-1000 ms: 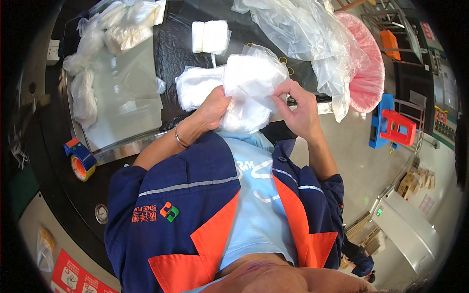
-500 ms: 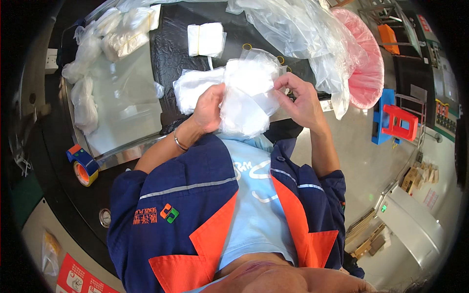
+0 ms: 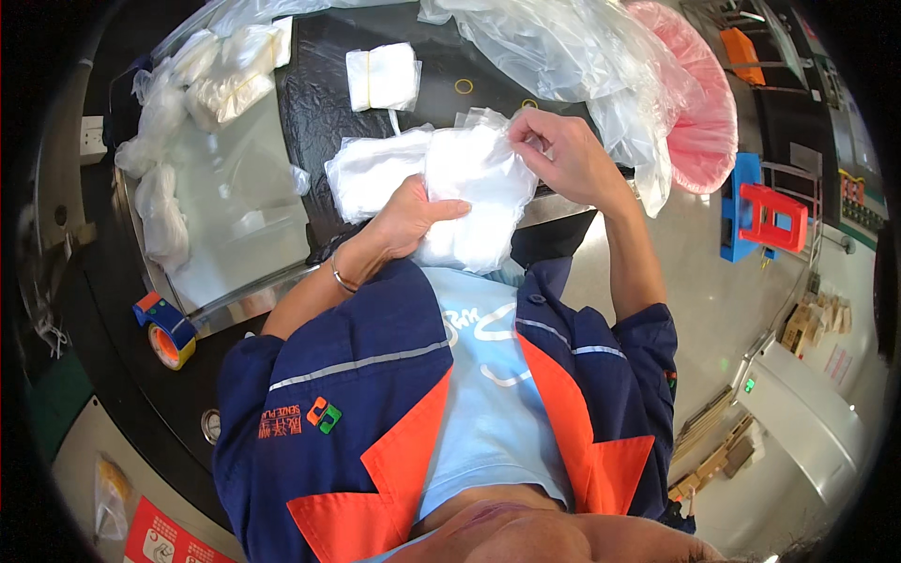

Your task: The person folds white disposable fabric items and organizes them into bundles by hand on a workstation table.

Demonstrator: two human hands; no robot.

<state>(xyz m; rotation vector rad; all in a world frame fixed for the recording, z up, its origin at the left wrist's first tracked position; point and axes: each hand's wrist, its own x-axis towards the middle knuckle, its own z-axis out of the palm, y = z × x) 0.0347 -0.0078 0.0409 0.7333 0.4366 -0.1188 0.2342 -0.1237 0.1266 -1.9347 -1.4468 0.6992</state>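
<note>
A stack of clear plastic bags lies in front of my chest, over the table's near edge. My left hand grips its left side, with the thumb lying across the top and the other fingers hidden. At the stack's upper right corner, my right hand pinches the bags with its fingers curled. Another pile of plastic bags rests just left of the stack, touching or partly under it. Farther back sits a bundle of bags with a yellow band around it.
Yellow rubber bands lie on the black table cover. More bagged bundles line the table's far left. Loose clear plastic sheeting covers the back right, beside a pink-lined bin. A tape dispenser sits at left.
My left thumb has come over the top of the stack. My right hand has shifted up and left, from the stack's right side to its upper right corner, its fingers more curled.
</note>
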